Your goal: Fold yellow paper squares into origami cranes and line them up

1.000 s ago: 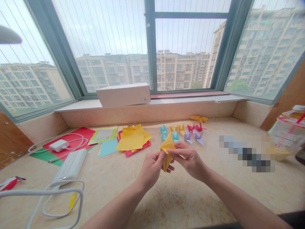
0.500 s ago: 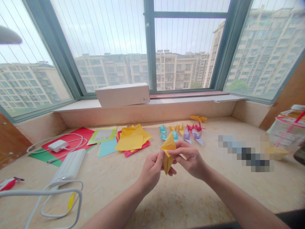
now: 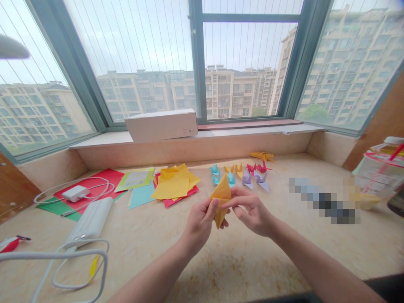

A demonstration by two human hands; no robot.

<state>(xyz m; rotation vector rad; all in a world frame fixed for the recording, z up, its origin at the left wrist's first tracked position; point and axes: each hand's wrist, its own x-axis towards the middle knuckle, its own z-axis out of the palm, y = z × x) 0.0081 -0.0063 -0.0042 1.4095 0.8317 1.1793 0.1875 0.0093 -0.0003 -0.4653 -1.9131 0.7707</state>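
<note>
A folded yellow origami paper [image 3: 222, 194], long and diamond-shaped with pointed ends, is held upright above the counter. My left hand [image 3: 202, 216] is closed on its left side, thumb across the front and fingertips showing behind the lower point. On the right edge, my right hand [image 3: 252, 210] has its fingers bent against the paper, one fingertip pressing the front near the middle. Just beyond stand small folded paper cranes: light blue [image 3: 215, 170], yellow [image 3: 239, 169], red [image 3: 257, 167] and purple [image 3: 248, 180]. The paper partly hides the nearest blue one.
Left of the cranes lies a pile of yellow paper sheets [image 3: 173, 183]. Further left are a red sheet [image 3: 107, 179], a white charger [image 3: 75, 192], a white power strip [image 3: 91, 221] and looping cables. A plastic cup [image 3: 378, 181] stands right; a white box [image 3: 160, 125] rests on the sill.
My right index finger has shifted across the front of the yellow paper toward my left thumb, pressing near its middle. My left hand keeps its hold. The view has moved slightly.
</note>
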